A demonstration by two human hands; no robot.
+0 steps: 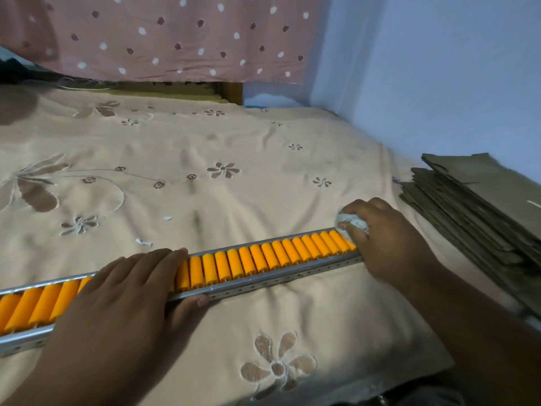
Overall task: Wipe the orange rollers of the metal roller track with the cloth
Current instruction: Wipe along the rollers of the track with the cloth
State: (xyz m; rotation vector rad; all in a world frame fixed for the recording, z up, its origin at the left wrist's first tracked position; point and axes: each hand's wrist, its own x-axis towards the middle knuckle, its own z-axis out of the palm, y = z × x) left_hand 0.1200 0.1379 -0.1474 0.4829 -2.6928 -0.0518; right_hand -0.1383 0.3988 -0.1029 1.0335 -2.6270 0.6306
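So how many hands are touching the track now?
2. The left hand lies flat over the rollers mid-track, thumb under the near rail. The right hand presses the cloth at the far right end.

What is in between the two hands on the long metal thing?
In the head view, a row of uncovered orange rollers in the metal track runs from the left hand to the right hand, which holds the cloth.

place: probably home bedroom | cues: embroidered bedsheet [205, 148], spotted curtain [175, 33]
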